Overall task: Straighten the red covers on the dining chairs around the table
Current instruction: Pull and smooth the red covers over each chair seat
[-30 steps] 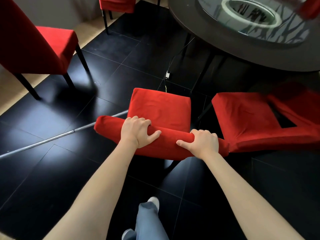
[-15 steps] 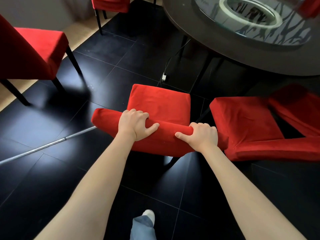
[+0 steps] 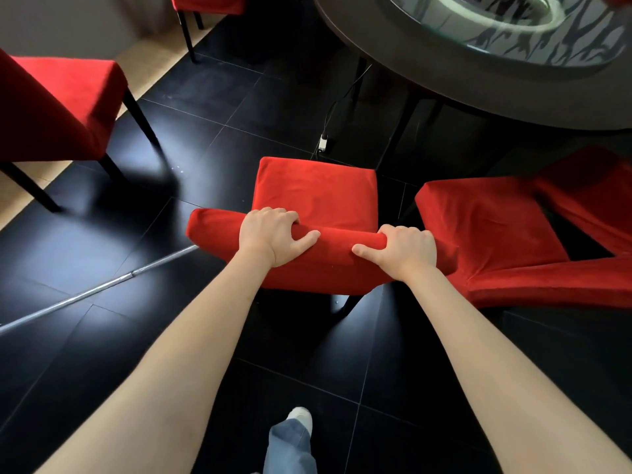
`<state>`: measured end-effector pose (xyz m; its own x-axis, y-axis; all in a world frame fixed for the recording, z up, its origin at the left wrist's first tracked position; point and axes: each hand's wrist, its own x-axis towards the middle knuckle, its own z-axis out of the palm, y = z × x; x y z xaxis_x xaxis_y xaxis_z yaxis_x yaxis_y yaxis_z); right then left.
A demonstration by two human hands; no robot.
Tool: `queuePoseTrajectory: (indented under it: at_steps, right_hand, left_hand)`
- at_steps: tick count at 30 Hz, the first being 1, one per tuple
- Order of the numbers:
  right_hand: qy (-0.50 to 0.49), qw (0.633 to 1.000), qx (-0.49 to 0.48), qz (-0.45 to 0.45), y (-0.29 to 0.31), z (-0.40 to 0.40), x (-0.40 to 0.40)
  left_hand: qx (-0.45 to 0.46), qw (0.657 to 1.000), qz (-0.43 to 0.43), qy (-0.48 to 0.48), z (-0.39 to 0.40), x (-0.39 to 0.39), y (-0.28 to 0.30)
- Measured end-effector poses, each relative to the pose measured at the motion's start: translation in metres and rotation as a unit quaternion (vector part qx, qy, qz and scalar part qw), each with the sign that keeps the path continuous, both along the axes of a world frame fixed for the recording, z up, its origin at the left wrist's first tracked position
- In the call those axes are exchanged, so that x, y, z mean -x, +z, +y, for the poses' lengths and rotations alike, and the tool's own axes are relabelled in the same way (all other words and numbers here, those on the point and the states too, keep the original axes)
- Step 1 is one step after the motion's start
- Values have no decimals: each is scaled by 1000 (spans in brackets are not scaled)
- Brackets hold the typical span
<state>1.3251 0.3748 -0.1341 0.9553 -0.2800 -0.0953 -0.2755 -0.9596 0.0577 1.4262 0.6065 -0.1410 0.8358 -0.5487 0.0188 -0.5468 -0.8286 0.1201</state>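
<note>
At the far left a dining chair point(image 3: 58, 107) in a red cover stands on the black tiled floor point(image 3: 102, 354), its dark legs on the tiles beside a strip of pale wooden flooring point(image 3: 20, 186). A thin metal rod point(image 3: 99, 289) lies slantwise on the floor, its right end reaching under the middle chair. Further back, the seat and legs of another red-covered chair point(image 3: 208, 3) show at the top edge.

In the middle, the nearest chair point(image 3: 316, 193) faces the table, its red cover point(image 3: 219, 234) smooth over the seat and rounded over the top of the backrest. The left hand point(image 3: 270, 237) grips that top edge, fingers point(image 3: 273, 215) curled over the far side and thumb pressed on the near face. The right hand point(image 3: 403, 249) holds the same edge just beside it, fingers curled over and thumb stretched toward the left hand. Below, a blue trouser leg point(image 3: 289, 446) and pale shoe point(image 3: 302, 415) stand on the tiles.

To the right, a fourth red-covered chair point(image 3: 485, 227) sits just beside the middle one, partly under the round dark table point(image 3: 393, 56). A cable with a small plug point(image 3: 323, 143) lies on the floor beneath the table.
</note>
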Motion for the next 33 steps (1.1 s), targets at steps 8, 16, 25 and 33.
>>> queuePoseTrajectory:
  at_steps: [8,16,25,33]
  right_hand:
    - [-2,1000,-8,2,-1,0,0]
    - [-3,1000,-22,-1,-3,9,19]
    - [-7,999,-15,-32,-9,22,45]
    - [-56,996,-36,-51,-8,26,18]
  left_hand:
    - [-42,997,31,50,19,-18,1]
    - [-57,995,37,68,26,3,0]
    - [-53,996,7,71,36,22,-6]
    - [-63,996,-34,44,15,-29,-5]
